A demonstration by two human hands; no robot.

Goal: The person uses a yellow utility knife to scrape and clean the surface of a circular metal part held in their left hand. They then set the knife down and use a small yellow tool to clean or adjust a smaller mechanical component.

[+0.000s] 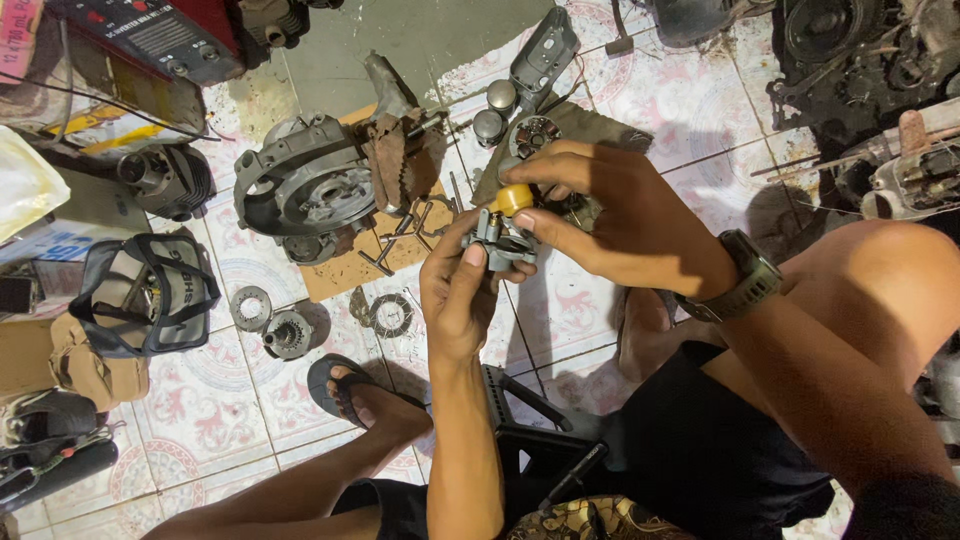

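The left hand (458,290) grips a small grey metal part (497,243) from below, held in the air above the tiled floor (570,300). The right hand (600,215) pinches a tool's yellow handle (513,198), closed on it, its long axis slanting down-left into the part.

My one head camera looks steeply down, close over my hands and knees, onto the tiled floor (250,400).
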